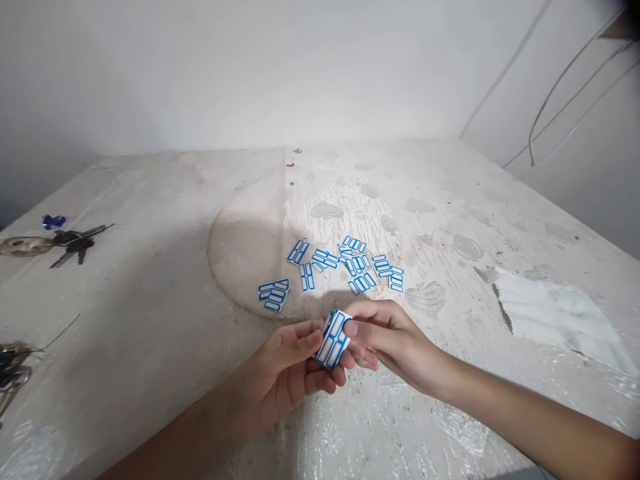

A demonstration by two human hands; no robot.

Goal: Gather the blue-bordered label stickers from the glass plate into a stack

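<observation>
Between my two hands is a small stack of white label cards [333, 340] printed with blue-outlined boxes. My left hand [295, 357] grips the stack from the left, thumb on its edge and fingers curled beneath. From the other side my right hand [387, 337] pinches the upper right corner between thumb and fingers. Just beyond my hands, several more cards of the same kind [356, 265] lie scattered and partly overlapping on the table. A small overlapping group of cards [274, 295] lies nearer, ahead of my left hand.
On the table [165, 280], a bunch of keys [75, 243] and a blue wrapper [53, 221] lie at left. Another metal bunch [15, 373] sits nearer. A whitish torn sheet [555, 317] lies at right. Wires [537, 127] hang along the right wall.
</observation>
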